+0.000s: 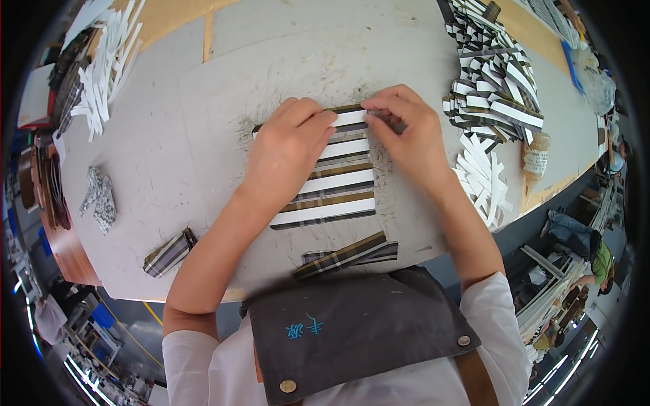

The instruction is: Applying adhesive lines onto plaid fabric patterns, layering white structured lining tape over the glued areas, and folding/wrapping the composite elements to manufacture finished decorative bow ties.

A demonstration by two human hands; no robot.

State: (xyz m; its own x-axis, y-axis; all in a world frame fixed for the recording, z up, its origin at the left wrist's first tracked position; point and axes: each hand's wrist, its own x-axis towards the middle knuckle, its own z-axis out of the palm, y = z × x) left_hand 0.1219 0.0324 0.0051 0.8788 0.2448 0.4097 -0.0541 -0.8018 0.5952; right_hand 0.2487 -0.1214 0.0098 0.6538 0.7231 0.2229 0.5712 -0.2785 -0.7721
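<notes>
Several plaid fabric strips point(345, 184) lie in level rows on the grey table, with white strips point(332, 179) laid along them. At the farthest row, my left hand point(288, 139) lies over the left part, thumb and forefinger closed on the white strip point(351, 118) there. My right hand point(405, 122) pinches the right end of that same row, its thumb and forefinger nearly meeting at the corner. The left ends of several rows are hidden under my left hand and forearm.
A heap of plaid and white strips point(497, 81) lies at the far right, with loose white strips point(482, 179) and a bottle point(536, 157) nearer. More white strips point(105, 68) lie far left. Folded plaid pieces point(349, 255) rest near the front edge, a speckled cloth point(100, 197) at left.
</notes>
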